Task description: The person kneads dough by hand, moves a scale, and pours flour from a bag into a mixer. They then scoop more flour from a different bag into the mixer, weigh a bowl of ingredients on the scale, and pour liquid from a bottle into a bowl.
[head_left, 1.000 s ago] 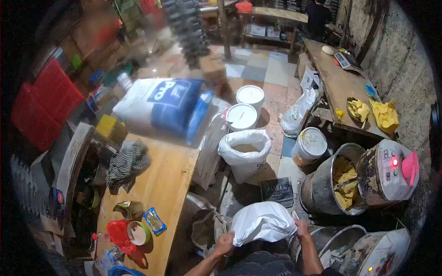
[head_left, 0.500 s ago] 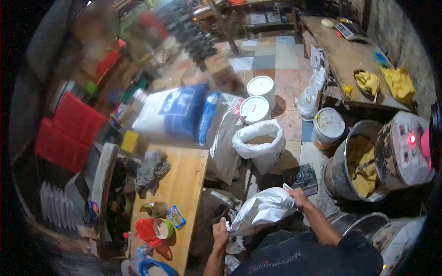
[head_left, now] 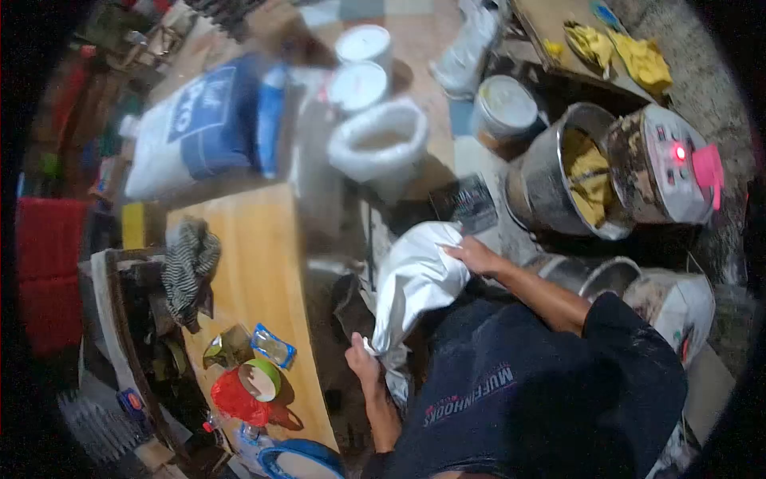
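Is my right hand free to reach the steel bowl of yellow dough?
Probably not yet: the right hand rests on the white sack, which the left hand also grips. The path to the steel bowl looks clear otherwise.

2 hands (head_left: 361, 361) (head_left: 475, 254), 3 lidded buckets (head_left: 363, 44) (head_left: 357, 86) (head_left: 503, 104), 2 steel bowls (head_left: 536, 185) (head_left: 590, 275)

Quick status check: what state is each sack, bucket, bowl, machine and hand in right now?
white sack: held up, slanted between both hands.
left hand: shut on its lower end.
right hand: on its upper end, grip unclear.
open sack: mouth rolled open, pale powder inside.
white bucket: lidded.
steel bowl: holds yellow dough.
machine light: lit red.
blue-and-white sack: lying flat.
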{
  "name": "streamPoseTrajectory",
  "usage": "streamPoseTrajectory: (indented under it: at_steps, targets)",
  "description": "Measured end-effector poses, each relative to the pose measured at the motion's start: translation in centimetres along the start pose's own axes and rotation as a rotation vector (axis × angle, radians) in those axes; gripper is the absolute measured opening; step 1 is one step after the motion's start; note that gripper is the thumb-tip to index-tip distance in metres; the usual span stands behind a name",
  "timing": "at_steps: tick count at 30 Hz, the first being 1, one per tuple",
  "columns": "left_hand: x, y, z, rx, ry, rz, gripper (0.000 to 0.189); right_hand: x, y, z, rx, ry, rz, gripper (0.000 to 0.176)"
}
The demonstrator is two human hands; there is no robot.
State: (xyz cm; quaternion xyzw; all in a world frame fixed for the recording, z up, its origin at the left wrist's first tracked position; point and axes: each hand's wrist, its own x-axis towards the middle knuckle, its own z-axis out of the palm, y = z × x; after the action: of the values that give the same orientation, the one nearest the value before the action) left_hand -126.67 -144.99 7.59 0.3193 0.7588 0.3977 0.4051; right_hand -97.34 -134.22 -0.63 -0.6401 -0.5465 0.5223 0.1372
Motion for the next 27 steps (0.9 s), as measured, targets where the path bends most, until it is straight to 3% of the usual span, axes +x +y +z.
streamPoseTrajectory:
  at_steps: [1,3,4,5,7,9,11,14,17,19,24,27]
  targets:
    - [0.1,0.6,0.3,-0.007,0.002,0.031,0.047,0.4,1.3,0.7,-0.063,0.069,0.024,0.041]
    - [0.3,0.4,0.3,-0.049,-0.011,-0.028,0.046,0.7,0.0,1.3,0.251,0.164,-0.221,0.039]
    - [0.6,-0.1,0.1,0.024,-0.030,0.047,0.046,0.6,-0.7,0.8,0.249,0.173,-0.220,0.039]
    - [0.6,-0.5,0.2,0.102,-0.049,0.125,0.046,-1.4,-5.0,-1.5,0.247,0.076,-0.171,0.041]
    - [0.6,-0.6,0.6,0.179,-0.004,0.297,0.045,-2.2,-6.0,-2.6,0.247,-0.015,-0.118,0.043]
    - [0.6,0.9,0.8,-0.018,-0.092,-0.012,0.045,-0.6,-3.5,-2.0,0.189,-0.029,-0.113,0.045]
    - [0.3,1.8,1.7,-0.014,-0.074,0.016,0.046,-0.3,-2.8,-2.3,0.224,0.048,-0.187,0.047]
    - [-0.4,2.8,3.2,-0.020,0.008,0.059,0.046,1.6,0.6,-2.8,0.151,-0.076,-0.120,0.033]
    - [-1.7,4.2,5.7,-0.019,0.152,0.032,0.046,2.6,3.7,-3.4,0.174,-0.014,-0.252,0.033]
    - [-3.3,5.7,7.9,0.008,0.193,0.006,0.044,1.5,3.1,-5.9,0.162,-0.018,-0.167,0.050]
    - [-6.7,5.1,11.1,0.020,0.274,-0.077,0.034,-0.2,2.1,-11.6,0.172,-0.034,-0.221,0.049]
    - [-7.7,4.5,11.5,0.044,0.350,-0.144,0.039,-0.7,0.8,-13.5,0.133,-0.080,-0.206,0.049]
